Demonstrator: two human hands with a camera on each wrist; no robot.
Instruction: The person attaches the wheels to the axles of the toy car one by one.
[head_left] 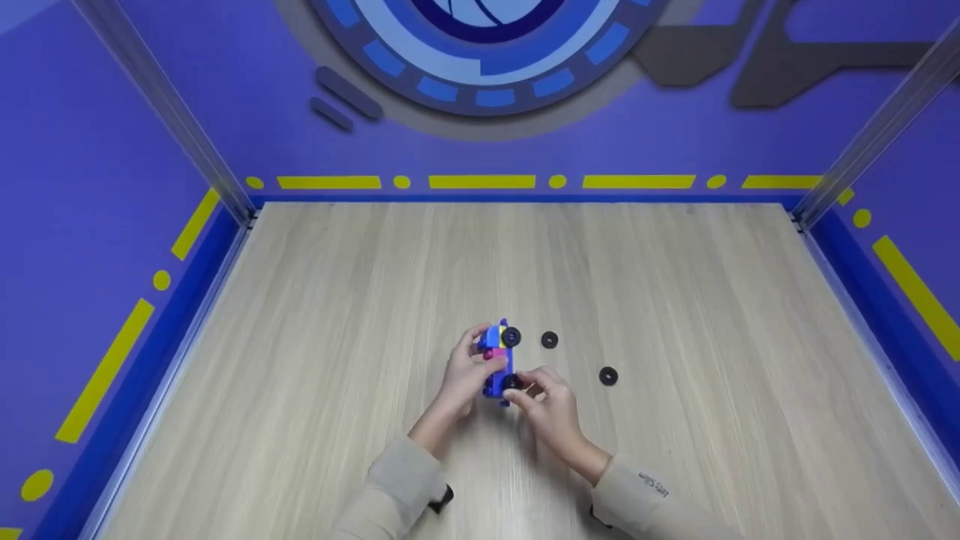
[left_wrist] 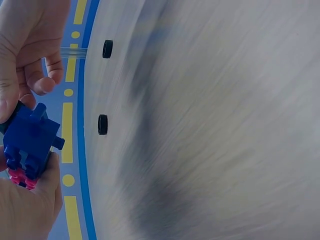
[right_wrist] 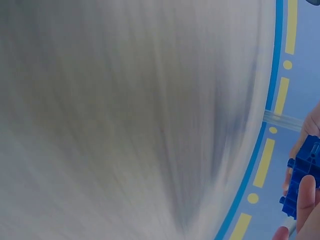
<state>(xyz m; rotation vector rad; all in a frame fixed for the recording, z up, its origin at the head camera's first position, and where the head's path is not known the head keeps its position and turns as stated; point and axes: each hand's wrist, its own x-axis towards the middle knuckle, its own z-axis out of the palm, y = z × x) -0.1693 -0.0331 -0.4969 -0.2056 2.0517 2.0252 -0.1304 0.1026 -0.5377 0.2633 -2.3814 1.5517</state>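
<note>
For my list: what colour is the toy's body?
The toy's body is mostly blue, with pink and yellow; best in the head view.

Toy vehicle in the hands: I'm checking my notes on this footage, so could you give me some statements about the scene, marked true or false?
1. The left hand holds the toy vehicle. True.
2. Two loose wheels lie on the table. True.
3. Both loose wheels lie left of the toy vehicle. False: they lie to its right.
4. The right hand lies flat on the table. False: it touches the near wheel.
5. The far wheel is white. False: it is black.
</note>
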